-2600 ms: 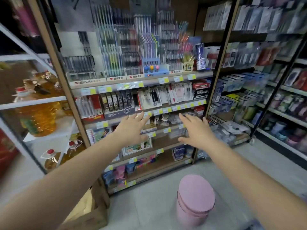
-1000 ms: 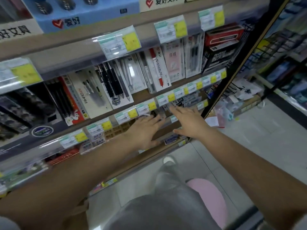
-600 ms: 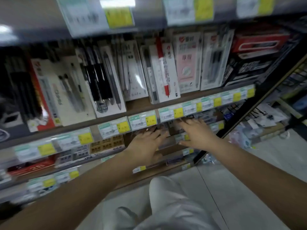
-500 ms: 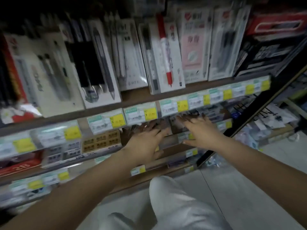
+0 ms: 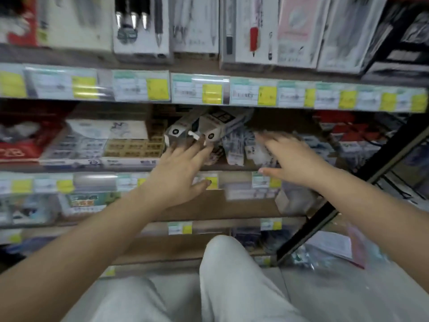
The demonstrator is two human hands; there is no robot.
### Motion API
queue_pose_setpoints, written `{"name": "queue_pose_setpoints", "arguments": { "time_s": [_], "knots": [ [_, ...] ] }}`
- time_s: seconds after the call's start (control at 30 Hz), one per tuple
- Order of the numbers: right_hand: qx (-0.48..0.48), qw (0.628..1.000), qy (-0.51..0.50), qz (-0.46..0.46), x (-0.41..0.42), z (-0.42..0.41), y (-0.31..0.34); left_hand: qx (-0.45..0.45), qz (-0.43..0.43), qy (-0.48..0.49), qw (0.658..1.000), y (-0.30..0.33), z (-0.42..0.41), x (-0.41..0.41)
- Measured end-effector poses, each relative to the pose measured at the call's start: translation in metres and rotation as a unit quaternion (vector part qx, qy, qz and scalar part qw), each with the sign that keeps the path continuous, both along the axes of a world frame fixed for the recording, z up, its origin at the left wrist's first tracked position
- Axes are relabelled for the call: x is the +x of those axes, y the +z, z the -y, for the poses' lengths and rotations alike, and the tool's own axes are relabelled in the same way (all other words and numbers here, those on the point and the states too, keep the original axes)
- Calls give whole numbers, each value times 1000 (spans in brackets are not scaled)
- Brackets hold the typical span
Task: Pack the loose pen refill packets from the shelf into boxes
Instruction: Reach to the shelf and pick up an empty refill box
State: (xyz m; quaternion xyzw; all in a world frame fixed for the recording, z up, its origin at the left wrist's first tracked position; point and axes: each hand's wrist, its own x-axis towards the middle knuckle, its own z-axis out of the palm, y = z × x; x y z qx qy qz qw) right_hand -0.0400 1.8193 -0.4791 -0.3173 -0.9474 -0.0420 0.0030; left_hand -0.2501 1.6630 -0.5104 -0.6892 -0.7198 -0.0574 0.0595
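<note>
Two hands reach into the shelf [image 5: 232, 168]. Left hand [image 5: 178, 175] and right hand [image 5: 294, 161] are spread flat, fingers straight, near the packets [image 5: 241, 145]. Price tags [image 5: 199, 91] are too blurry to read.

A: Refill packets [image 5: 241, 145]?
B: Loose heap on the middle shelf [image 5: 232, 168], clear sleeves with white and blue print, lying tilted and overlapping. Blurred; count unreadable.
A: Boxes?
B: Two white-grey boxes [image 5: 204, 126] at 10 o'clock of the heap, touching, round-marked ends facing out, tipped downward.

Two hands [image 5: 178, 175], two white boxes [image 5: 216, 126], one heap of refill packets [image 5: 241, 145].
</note>
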Motion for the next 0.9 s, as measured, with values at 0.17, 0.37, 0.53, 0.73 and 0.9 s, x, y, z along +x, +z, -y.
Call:
{"name": "queue_pose_setpoints", "arguments": {
  "time_s": [0.17, 0.37, 0.53, 0.73, 0.9],
  "knots": [
    [0, 1000, -6, -2, 6, -6, 4, 13, 10, 40, 999, -2, 14, 6],
    [-2, 1000, -18, -18, 8, -16, 7, 15, 20, 84, 996, 3, 7, 9],
    [-15, 999, -24, -30, 9, -22, 6, 52, 63, 149, 986, 14, -25, 4],
    [-48, 997, -24, -57, 16, -29, 1, 32, 91, 212, 972, 17, -64, -4],
    [-50, 996, -21, -71, 15, -32, -6, -23, 67, 236, 969, 11, -80, -15]
  ]
}}
